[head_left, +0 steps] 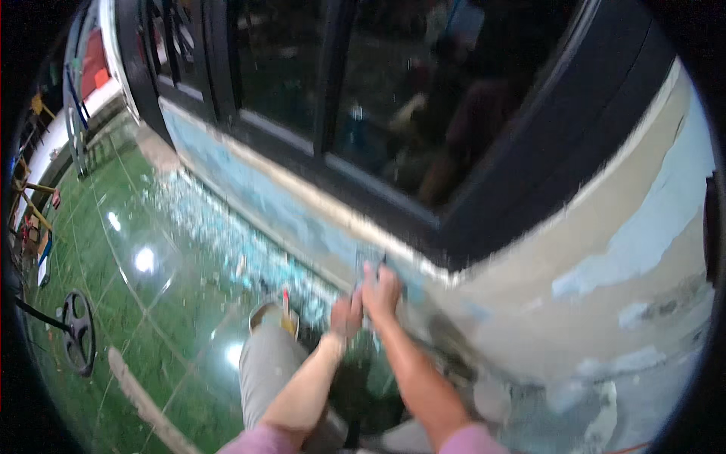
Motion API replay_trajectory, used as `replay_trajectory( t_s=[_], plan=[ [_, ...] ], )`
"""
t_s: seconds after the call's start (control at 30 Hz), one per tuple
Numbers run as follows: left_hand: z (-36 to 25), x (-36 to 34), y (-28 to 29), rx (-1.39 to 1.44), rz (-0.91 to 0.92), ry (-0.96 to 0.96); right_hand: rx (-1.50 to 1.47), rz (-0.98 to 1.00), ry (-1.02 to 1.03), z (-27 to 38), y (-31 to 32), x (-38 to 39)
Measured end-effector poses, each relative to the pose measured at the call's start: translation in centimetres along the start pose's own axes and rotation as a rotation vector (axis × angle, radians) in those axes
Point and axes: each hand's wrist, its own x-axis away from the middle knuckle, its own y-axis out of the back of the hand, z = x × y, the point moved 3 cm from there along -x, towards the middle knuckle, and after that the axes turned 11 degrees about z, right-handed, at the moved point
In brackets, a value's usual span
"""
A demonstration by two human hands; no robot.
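Observation:
My left hand (346,315) and my right hand (381,292) are close together, low on the wall (318,238) under the window. Both are closed round a scraper (368,256), whose flat greyish blade lies against the wall's surface. The handle is mostly hidden by my fingers, and the blade is blurred. On this wall, patches of light blue paint alternate with bare beige areas. Pale blue and white paint flakes (249,253) are strewn along its foot. A small red-tipped thing (286,296) is beside my left knee; its kind is unclear.
A dark-framed window (423,113) rises above the low wall. The wall (605,280) continues to the right with peeling paint. Glossy green tiles (166,318) cover the floor. At left are a black spoked disc (76,333), a pale strip (144,401) and a ladder-like frame (76,113).

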Motion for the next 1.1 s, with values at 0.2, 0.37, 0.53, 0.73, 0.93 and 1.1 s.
replay_trajectory(
  t_s=[0.2, 0.37, 0.53, 0.73, 0.93, 1.1],
  plan=[
    [-3.1, -1.5, 3.8, -0.218, -0.375, -0.493, -0.019, 0.131, -0.151, 0.7, -0.7, 2.1],
    [-2.5, -1.5, 2.5, -0.150, -0.484, -0.470, -0.009, 0.152, -0.081, 2.1, -0.7, -0.2],
    [-1.3, -5.1, 0.8, -0.239, -0.486, -0.569, -0.006, 0.106, -0.026, 0.5, -1.4, -1.5],
    [1.2, -5.2, 1.7, -0.291, -0.564, -0.605, -0.042, 0.194, -0.116, -1.1, -4.3, 0.0],
    [2.1, -3.5, 1.6, -0.176, -0.395, -0.312, -0.012, 0.081, -0.003, 0.7, -3.8, 0.4],
    [0.9, -6.6, 4.1, -0.330, -0.275, -0.222, -0.085, 0.095, 0.006, 3.4, -2.3, -2.2]
  ],
)
